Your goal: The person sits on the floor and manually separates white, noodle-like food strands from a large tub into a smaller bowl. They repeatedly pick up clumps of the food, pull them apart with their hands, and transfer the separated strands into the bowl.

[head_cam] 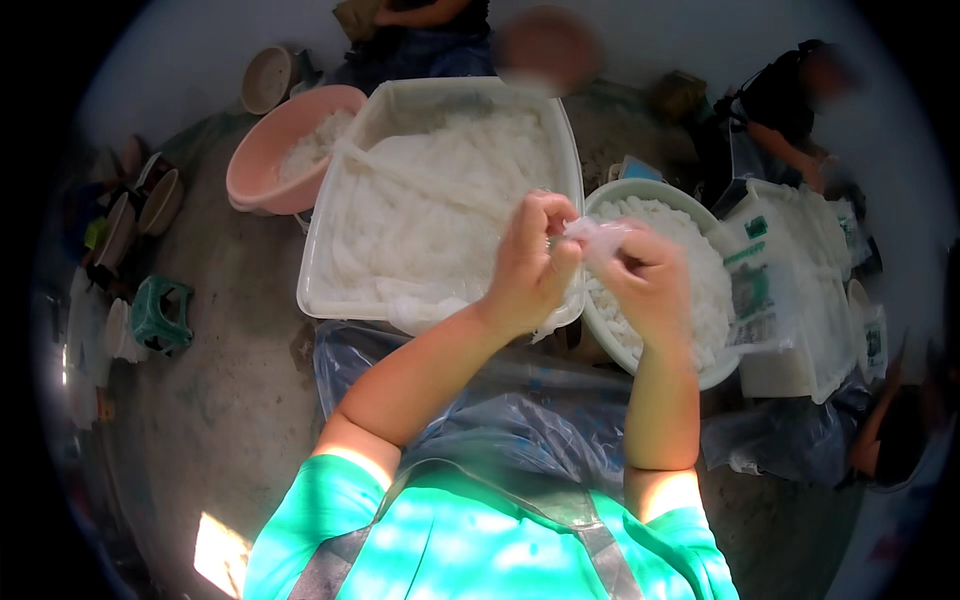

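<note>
Above the right rim of a white rectangular tub (306, 289), both hands work close together. My left hand (532, 262) pinches one end of a wet, whitish, translucent strand (592, 231) with its fingertips. My right hand (649, 277), slightly blurred, has its fingers curled around the other part of that strand. Soft pale strands (420, 217) in water fill much of the tub, and a wider band of them lies diagonally across. Under my right hand stands a pale green round basin (600, 196) heaped with short white pieces (686, 262).
A pink basin (259, 176) with more white pieces adjoins the tub on the left. White bags with green print (757, 277) lie on a container at right. A green stool (161, 315) stands on the left floor. Other people (780, 105) sit around; clear plastic sheeting (480, 390) covers my lap.
</note>
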`<move>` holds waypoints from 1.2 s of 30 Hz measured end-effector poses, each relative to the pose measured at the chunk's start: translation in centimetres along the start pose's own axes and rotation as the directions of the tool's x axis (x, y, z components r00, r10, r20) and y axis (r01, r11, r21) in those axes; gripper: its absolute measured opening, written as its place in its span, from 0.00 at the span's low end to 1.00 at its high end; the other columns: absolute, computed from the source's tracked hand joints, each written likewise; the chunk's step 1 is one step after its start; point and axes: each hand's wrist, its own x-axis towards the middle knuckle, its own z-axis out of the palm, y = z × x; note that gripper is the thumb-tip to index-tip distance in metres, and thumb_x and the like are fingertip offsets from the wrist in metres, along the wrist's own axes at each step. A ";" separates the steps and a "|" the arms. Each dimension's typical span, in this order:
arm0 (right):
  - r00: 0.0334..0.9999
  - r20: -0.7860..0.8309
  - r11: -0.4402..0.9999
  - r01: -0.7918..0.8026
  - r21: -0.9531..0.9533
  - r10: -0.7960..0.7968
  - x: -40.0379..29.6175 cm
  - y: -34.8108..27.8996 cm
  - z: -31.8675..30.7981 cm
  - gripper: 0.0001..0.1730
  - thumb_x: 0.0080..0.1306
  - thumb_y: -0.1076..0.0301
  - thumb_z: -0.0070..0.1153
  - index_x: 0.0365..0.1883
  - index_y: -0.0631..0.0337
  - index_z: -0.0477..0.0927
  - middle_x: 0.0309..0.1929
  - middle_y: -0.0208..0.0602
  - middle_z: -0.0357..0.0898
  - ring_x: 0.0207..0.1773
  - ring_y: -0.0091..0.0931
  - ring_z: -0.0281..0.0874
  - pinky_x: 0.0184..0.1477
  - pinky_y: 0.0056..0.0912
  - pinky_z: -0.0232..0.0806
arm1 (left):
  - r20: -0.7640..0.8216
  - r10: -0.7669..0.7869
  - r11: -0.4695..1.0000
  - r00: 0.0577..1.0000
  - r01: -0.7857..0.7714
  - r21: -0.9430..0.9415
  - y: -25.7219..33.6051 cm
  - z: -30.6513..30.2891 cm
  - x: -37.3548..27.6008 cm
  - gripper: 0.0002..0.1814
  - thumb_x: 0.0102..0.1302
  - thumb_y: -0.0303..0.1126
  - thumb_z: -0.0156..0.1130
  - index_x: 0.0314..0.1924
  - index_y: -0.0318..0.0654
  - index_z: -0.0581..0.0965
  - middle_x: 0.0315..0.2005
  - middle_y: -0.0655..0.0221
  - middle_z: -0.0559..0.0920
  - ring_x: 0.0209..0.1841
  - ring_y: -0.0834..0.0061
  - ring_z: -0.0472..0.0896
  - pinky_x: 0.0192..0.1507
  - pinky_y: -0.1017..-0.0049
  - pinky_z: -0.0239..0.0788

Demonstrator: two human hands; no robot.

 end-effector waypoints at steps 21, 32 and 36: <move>0.906 -0.394 0.714 0.173 0.679 0.156 -0.7 5.4 -1.4 0.09 0.63 0.68 0.54 0.39 0.64 0.79 0.61 0.45 0.67 0.66 0.32 0.57 0.61 0.36 0.54 | 0.612 -0.504 0.718 0.609 0.690 -0.096 0.4 -1.7 2.1 0.15 0.62 0.35 0.46 0.47 0.39 0.68 0.41 0.73 0.70 0.45 0.77 0.66 0.50 0.76 0.59; 0.980 -0.186 0.512 0.122 0.850 0.075 -1.2 0.9 0.2 0.03 0.69 0.68 0.47 0.37 0.55 0.71 0.41 0.50 0.79 0.19 0.23 0.63 0.23 0.21 0.59 | 0.327 -0.708 0.379 0.626 0.727 -0.572 -3.4 1.8 -1.0 0.08 0.60 0.31 0.43 0.22 0.45 0.62 0.16 0.79 0.58 0.18 0.84 0.51 0.19 0.81 0.44; 0.947 -0.282 0.982 0.117 -0.149 -0.156 -1.3 5.0 0.6 0.11 0.61 0.75 0.53 0.42 0.58 0.71 0.51 0.48 0.73 0.41 0.34 0.73 0.40 0.29 0.67 | 0.610 -0.543 0.084 0.578 0.760 -0.645 1.6 0.2 3.6 0.11 0.60 0.31 0.44 0.19 0.47 0.59 0.15 0.80 0.56 0.16 0.86 0.49 0.17 0.81 0.40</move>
